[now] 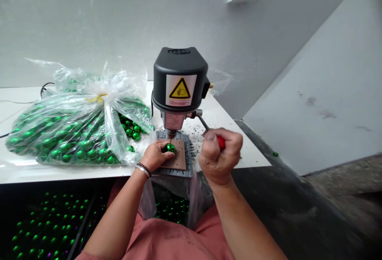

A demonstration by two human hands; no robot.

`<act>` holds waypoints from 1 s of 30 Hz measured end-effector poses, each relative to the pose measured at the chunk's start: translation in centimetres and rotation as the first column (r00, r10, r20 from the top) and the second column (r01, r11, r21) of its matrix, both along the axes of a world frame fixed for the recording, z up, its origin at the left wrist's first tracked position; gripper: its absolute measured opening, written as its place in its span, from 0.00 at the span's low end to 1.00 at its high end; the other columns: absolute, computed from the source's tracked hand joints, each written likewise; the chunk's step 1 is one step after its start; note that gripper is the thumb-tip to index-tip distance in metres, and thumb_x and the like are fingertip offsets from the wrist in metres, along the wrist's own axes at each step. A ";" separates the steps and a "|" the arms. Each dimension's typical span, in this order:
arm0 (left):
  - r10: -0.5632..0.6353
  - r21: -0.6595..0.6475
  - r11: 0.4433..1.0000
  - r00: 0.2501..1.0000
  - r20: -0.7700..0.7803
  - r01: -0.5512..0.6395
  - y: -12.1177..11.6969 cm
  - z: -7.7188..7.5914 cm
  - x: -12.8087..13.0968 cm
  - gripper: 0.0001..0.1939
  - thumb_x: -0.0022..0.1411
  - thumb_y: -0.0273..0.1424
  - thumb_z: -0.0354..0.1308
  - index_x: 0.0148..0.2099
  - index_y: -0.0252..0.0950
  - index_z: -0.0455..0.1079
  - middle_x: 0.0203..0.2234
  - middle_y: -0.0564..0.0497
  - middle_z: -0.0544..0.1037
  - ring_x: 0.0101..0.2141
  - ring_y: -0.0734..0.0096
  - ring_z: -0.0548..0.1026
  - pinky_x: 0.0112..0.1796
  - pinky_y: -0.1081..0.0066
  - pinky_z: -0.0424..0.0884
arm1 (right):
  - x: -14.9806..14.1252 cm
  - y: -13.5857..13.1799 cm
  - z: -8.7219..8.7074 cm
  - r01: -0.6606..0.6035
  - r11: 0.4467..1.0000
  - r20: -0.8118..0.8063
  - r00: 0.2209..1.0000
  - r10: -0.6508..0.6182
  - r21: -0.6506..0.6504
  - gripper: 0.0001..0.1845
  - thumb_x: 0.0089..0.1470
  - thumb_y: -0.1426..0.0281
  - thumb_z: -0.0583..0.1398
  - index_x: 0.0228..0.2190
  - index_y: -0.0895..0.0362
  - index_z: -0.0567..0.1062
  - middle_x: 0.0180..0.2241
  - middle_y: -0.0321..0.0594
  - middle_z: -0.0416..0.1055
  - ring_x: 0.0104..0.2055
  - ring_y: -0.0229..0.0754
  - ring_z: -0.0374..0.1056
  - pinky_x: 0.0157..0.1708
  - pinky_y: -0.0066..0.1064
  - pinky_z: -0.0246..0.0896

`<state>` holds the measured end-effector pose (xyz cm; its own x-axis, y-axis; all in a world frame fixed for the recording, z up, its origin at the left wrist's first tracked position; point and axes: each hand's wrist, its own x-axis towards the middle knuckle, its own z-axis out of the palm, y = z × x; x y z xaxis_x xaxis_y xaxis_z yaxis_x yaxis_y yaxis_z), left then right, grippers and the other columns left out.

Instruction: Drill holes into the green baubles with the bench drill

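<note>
My left hand [155,156] grips a shiny green ball [170,148] between thumb and fingers on a brown board [178,160]. Right above the ball is the thin bit of a black bench drill press [180,79]; whether the bit has entered the ball is too small to tell. My right hand [220,154] is closed around the red knob [221,142] of the drill's feed lever [203,122]. Under the board lies the grey metal base [188,152], with dark shavings around it.
A clear plastic bag [68,132] full of green balls, tied with yellow, lies left of the drill on the white table [238,148]. An open bag [171,208] of green balls hangs below the table edge. More balls [47,224] fill the lower left. One loose ball [275,154] sits on the floor.
</note>
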<state>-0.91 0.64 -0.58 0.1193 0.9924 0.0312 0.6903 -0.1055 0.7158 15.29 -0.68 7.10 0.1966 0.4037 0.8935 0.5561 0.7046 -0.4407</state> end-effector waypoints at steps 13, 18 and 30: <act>-0.078 -0.132 0.986 0.983 0.167 0.101 -4.4 4.0 -4.0 0.27 0.49 0.43 0.60 0.50 0.36 0.70 0.36 0.48 0.77 0.34 0.66 0.73 0.36 0.70 0.69 | -0.2 3.1 7.0 0.036 0.992 -0.067 0.997 -0.044 -0.125 0.10 0.52 0.67 0.55 0.22 0.56 0.61 0.18 0.29 0.56 0.19 0.27 0.52 0.19 0.23 0.50; 0.443 0.190 0.890 0.887 -0.131 -0.416 0.4 4.1 -6.2 0.18 0.59 0.30 0.46 0.47 0.32 0.71 0.42 0.42 0.75 0.48 0.57 0.68 0.49 0.63 0.62 | -0.3 3.0 6.9 0.001 0.983 -0.098 0.995 -0.019 -0.184 0.10 0.52 0.65 0.55 0.24 0.56 0.61 0.19 0.29 0.58 0.19 0.28 0.55 0.20 0.24 0.53; 0.445 0.027 0.868 0.755 -0.482 -0.495 6.1 -0.7 -6.8 0.20 0.56 0.28 0.46 0.51 0.28 0.64 0.44 0.29 0.70 0.44 0.45 0.69 0.42 0.52 0.63 | -0.2 2.7 6.8 0.040 0.991 -0.069 0.996 -0.049 -0.127 0.09 0.52 0.66 0.54 0.24 0.56 0.62 0.20 0.29 0.58 0.21 0.27 0.55 0.21 0.23 0.52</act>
